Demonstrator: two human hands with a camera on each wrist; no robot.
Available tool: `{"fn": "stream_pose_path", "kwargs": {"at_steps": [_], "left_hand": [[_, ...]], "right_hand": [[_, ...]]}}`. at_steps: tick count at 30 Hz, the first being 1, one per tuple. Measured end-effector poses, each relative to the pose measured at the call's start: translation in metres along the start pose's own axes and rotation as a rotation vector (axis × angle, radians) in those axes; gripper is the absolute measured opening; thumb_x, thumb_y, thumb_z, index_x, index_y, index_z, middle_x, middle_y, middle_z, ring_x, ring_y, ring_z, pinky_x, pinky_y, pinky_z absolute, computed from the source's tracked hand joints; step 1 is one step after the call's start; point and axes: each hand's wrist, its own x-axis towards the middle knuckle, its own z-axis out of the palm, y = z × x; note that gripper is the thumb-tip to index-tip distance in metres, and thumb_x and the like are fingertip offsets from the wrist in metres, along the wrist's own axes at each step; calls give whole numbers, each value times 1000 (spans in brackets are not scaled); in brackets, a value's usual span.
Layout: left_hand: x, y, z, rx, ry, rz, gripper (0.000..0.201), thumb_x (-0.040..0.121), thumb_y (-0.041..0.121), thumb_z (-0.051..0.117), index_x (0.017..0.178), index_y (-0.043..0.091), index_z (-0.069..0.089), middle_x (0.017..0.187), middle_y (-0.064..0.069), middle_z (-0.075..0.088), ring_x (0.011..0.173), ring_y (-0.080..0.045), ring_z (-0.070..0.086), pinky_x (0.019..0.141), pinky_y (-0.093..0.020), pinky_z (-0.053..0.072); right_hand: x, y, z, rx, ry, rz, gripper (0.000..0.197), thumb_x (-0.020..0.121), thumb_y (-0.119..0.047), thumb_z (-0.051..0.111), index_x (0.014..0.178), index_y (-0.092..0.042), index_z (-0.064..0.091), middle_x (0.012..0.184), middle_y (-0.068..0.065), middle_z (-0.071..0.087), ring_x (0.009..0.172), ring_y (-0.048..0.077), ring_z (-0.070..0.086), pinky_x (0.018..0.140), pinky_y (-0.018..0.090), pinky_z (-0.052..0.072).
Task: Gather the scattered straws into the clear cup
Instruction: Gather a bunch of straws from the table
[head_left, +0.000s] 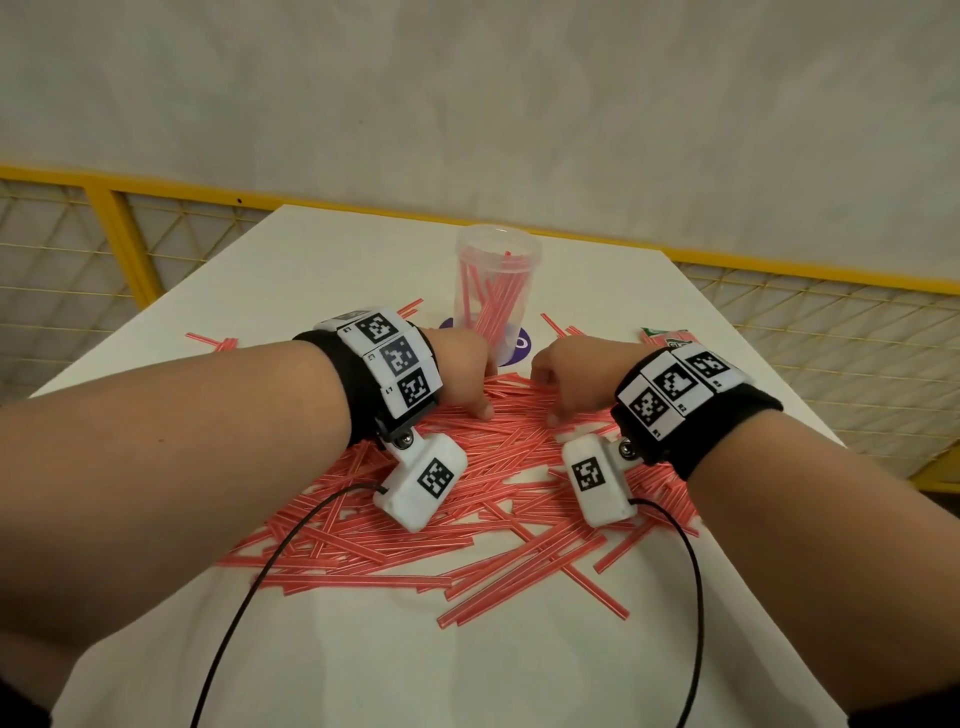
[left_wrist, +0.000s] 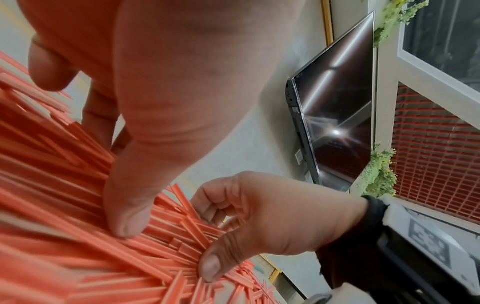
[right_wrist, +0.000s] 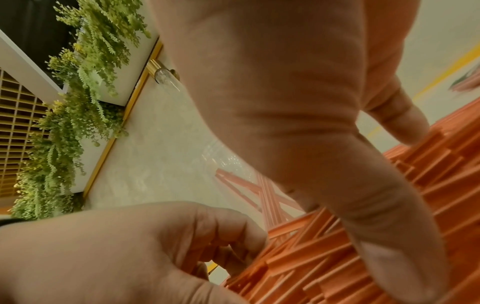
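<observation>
A clear cup (head_left: 496, 291) stands upright at the back of the white table (head_left: 322, 260) and holds several red straws. In front of it lies a wide pile of red straws (head_left: 467, 525). My left hand (head_left: 480, 387) and right hand (head_left: 550, 392) are down on the far part of the pile, side by side and a little apart. In each, the thumb presses on the straws (left_wrist: 161, 244) and the curled fingers hook a bunch from the far side. The left thumb (left_wrist: 127, 222) and right thumb (right_wrist: 389, 246) lie on the straws. The left fingertips are hidden in the head view.
A purple disc (head_left: 519, 345) lies under the cup. A green-and-red packet (head_left: 667, 338) sits at the right edge. Stray straws lie left (head_left: 213, 341) and right (head_left: 553, 325) of the cup. A yellow mesh railing (head_left: 779, 270) borders the table. Black cables (head_left: 249, 597) trail from the wrists.
</observation>
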Motion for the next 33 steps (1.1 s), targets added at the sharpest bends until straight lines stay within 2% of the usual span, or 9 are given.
{"fn": "stream_pose_path", "kwargs": {"at_steps": [2, 5, 9, 13, 16, 19, 22, 29, 33], "left_hand": [[1, -1, 2, -11, 17, 5, 52, 88, 39, 67, 130, 11, 55, 116, -3, 63, 103, -21, 58, 89, -32, 46], [2, -2, 3, -22, 54, 1, 46, 87, 39, 68, 120, 9, 57, 91, 3, 58, 86, -19, 52, 76, -30, 39], [0, -7, 1, -86, 82, 2, 54, 81, 39, 75, 125, 14, 56, 116, -2, 63, 92, -18, 53, 79, -28, 38], [-4, -15, -4, -150, 81, -1, 53, 76, 36, 80, 121, 18, 59, 115, 1, 64, 102, -19, 59, 87, -30, 46], [-8, -20, -6, -250, 98, 16, 56, 74, 31, 83, 123, 20, 60, 117, 3, 64, 106, -16, 59, 96, -33, 47], [-11, -23, -7, -300, 128, 34, 62, 74, 28, 83, 129, 18, 56, 122, 3, 60, 110, -13, 55, 92, -25, 42], [-13, -26, -8, -282, 127, 24, 62, 76, 27, 82, 131, 18, 54, 123, 3, 59, 103, -10, 52, 86, -21, 37], [-17, -35, -3, -245, 166, -29, 53, 77, 19, 80, 125, 20, 58, 119, 2, 61, 102, -14, 56, 88, -25, 43], [-18, -37, -3, -288, 193, -31, 49, 75, 17, 80, 120, 20, 60, 116, 2, 62, 97, -15, 58, 83, -26, 44]], "right_hand": [[0, 1, 0, -11, -7, -5, 47, 81, -32, 74, 122, -13, 59, 117, 5, 62, 101, 22, 57, 79, 27, 41], [-1, 1, 1, -24, -7, -13, 39, 85, -30, 69, 119, -13, 58, 113, 5, 62, 90, 18, 51, 74, 26, 36], [-1, -1, 0, -9, -8, -25, 36, 86, -22, 66, 120, -13, 57, 112, 5, 62, 96, 21, 54, 76, 26, 36], [-4, 1, -1, -1, 21, -35, 25, 87, -15, 61, 111, -11, 60, 106, 8, 64, 85, 20, 52, 72, 26, 37], [-6, 1, -3, -9, 31, -32, 21, 90, -13, 56, 109, -11, 61, 106, 8, 64, 87, 21, 53, 72, 26, 37], [-7, 1, -5, -43, 34, -20, 23, 93, -12, 52, 115, -9, 59, 111, 9, 62, 97, 24, 56, 75, 27, 37], [-6, 1, -8, -76, 27, 6, 26, 94, -7, 47, 118, -8, 57, 113, 9, 62, 103, 27, 58, 75, 27, 39], [-14, 10, -18, -92, 51, 59, 28, 92, 1, 42, 113, -10, 56, 80, -1, 50, 75, 19, 49, 58, 26, 36], [-18, 17, -19, -90, 72, 89, 29, 91, 1, 43, 113, -12, 58, 91, 3, 57, 82, 22, 53, 70, 28, 39]]}}
